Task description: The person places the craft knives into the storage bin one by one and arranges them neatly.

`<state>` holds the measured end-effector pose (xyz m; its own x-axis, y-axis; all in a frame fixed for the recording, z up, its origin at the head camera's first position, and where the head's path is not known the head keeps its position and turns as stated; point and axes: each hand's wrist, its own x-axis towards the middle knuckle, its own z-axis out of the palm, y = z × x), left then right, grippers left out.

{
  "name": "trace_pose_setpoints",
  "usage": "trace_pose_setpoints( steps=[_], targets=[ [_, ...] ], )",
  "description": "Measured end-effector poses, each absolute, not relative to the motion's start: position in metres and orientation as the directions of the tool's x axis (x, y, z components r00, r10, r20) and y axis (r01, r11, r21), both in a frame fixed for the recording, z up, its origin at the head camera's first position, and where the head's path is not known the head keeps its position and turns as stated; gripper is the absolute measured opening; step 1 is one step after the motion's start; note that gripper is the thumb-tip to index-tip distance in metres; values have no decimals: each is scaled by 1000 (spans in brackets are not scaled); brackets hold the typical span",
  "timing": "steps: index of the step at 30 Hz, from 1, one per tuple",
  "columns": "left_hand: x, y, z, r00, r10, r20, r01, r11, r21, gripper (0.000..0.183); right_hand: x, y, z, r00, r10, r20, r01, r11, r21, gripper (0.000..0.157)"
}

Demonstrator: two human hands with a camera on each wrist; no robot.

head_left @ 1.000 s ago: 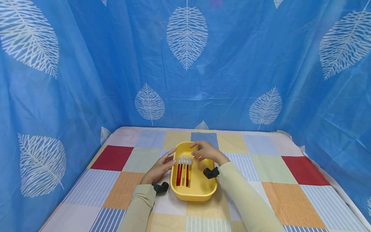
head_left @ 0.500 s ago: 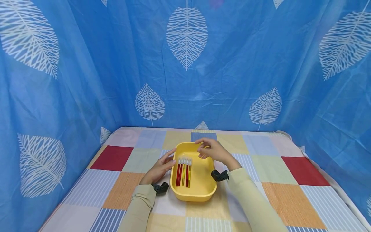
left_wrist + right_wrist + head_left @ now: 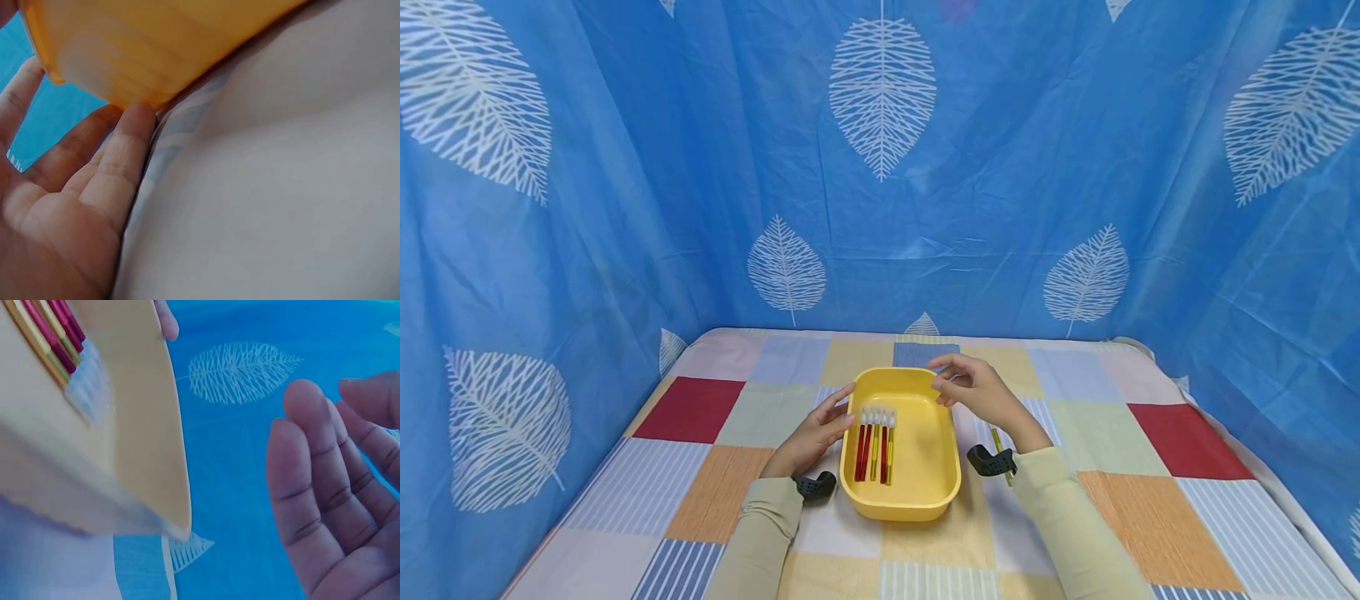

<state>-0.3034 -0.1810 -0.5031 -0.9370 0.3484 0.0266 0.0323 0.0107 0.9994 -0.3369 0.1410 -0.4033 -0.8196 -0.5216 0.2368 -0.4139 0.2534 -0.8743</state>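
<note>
A yellow plastic tray sits on the cloth. Slim red and gold paintbrush-like sticks with whitish, see-through tips lie side by side in its left half, tips toward the far end. My left hand rests against the tray's left outer wall with its fingertips, as the left wrist view also shows. Over the tray's far right rim, my right hand hovers with loosely bent fingers and holds nothing. Another gold stick lies on the cloth right of the tray, partly hidden by the right wrist's black camera.
A patchwork cloth covers the table. Blue curtains with white leaf prints enclose the back and both sides. A black wrist camera on the left arm is close to the tray's wall.
My right hand has moved right, from above the tray's inside to its far right rim. The gold stick on the cloth has come into view. Left hand and tray stay put.
</note>
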Motion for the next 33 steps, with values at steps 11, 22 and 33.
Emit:
trace_pose_setpoints(
  steps=[11,22,33],
  targets=[
    [-303,-181,-503,-938,347,23,34,26,999,70,-339,166,-414,-842,-440,312,-449,251,-858,29],
    [-303,-180,-503,-944,328,18,36,48,998,70,-342,182,-435,-848,-425,318,-445,244,-862,27],
    [-302,-179,-502,-944,330,19,37,49,998,70,-346,200,-451,-887,-386,254,-387,318,-865,31]
  ],
)
